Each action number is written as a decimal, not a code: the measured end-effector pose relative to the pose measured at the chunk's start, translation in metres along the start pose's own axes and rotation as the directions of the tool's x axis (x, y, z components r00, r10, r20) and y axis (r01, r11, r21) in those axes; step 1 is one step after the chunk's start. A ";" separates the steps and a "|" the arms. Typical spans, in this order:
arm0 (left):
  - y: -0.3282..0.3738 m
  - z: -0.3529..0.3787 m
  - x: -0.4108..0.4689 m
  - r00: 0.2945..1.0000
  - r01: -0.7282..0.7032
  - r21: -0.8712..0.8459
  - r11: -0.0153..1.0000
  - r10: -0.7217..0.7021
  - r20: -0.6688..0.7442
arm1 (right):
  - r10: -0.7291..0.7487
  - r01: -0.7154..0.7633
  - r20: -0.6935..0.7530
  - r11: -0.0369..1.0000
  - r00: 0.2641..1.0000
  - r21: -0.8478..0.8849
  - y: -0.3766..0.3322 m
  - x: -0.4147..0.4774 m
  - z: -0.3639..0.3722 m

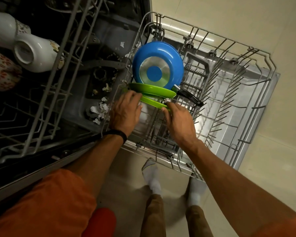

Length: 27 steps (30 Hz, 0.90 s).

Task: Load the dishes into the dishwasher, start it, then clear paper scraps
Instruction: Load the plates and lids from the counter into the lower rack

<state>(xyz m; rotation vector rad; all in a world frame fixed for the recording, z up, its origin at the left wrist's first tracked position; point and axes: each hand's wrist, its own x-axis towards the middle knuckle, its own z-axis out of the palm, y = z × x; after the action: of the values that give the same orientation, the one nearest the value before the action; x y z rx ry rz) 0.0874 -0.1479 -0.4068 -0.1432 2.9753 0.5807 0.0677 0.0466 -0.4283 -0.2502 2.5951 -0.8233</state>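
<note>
The lower dishwasher rack is pulled out over the open door. A blue frying pan stands on edge in it, bottom toward me, black handle to the right. Two green plates stand against it: one behind, one nearer to me. My left hand grips the nearer plate's left edge. My right hand pinches its right edge. Torn paper scraps lie on the dishwasher's floor.
The upper rack sticks out at the left, holding white mugs and a red-flowered cup. Most of the lower rack to the right holds only bare tines. My feet in grey socks stand on the tiled floor below.
</note>
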 end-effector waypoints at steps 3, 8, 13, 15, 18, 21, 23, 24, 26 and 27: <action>0.000 0.006 -0.010 0.999 -0.023 0.020 1.000 0.022 0.037 | 0.112 -0.096 -0.087 0.981 0.990 0.167 -0.006 -0.001 0.001; -0.010 0.017 -0.007 0.991 -0.010 0.087 0.996 -0.002 0.134 | 0.207 -0.179 -0.083 0.948 0.975 0.264 -0.011 0.018 -0.015; -0.010 0.015 -0.010 0.987 0.095 0.042 0.995 -0.100 0.125 | 0.178 -0.182 0.040 0.964 0.983 0.196 0.004 0.019 -0.015; -0.006 0.015 -0.012 0.988 0.032 0.050 0.998 -0.039 0.150 | 0.185 -0.192 0.051 0.964 0.981 0.186 0.004 0.012 -0.016; 0.003 0.015 -0.011 0.987 0.010 0.044 0.999 -0.017 0.160 | 0.184 -0.190 0.047 0.966 0.982 0.175 -0.002 0.001 -0.019; 0.015 0.007 -0.015 0.986 0.024 0.036 0.999 -0.030 0.164 | 0.158 -0.163 0.045 0.976 0.986 0.143 -0.011 -0.013 -0.031; 0.027 -0.007 -0.022 0.985 0.001 0.061 0.998 -0.011 0.173 | 0.134 -0.141 0.061 0.984 0.989 0.114 -0.020 -0.026 -0.047; 0.035 -0.017 -0.026 0.985 -0.010 0.070 0.997 -0.002 0.175 | 0.128 -0.134 0.070 0.986 0.989 0.097 -0.025 -0.032 -0.059; 0.052 -0.037 -0.037 0.985 -0.012 0.067 0.998 0.000 0.170 | 0.111 -0.115 0.077 0.992 0.991 0.058 -0.037 -0.045 -0.082; 0.062 -0.049 -0.043 0.986 -0.009 0.060 0.998 -0.001 0.167 | 0.100 -0.103 0.077 0.994 0.992 0.041 -0.045 -0.052 -0.095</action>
<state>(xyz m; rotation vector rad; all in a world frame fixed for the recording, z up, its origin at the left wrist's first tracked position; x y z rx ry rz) 0.1183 -0.1066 -0.3336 -0.0795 2.8274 0.4762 0.0760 0.0740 -0.3147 -0.1321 2.4943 -0.8198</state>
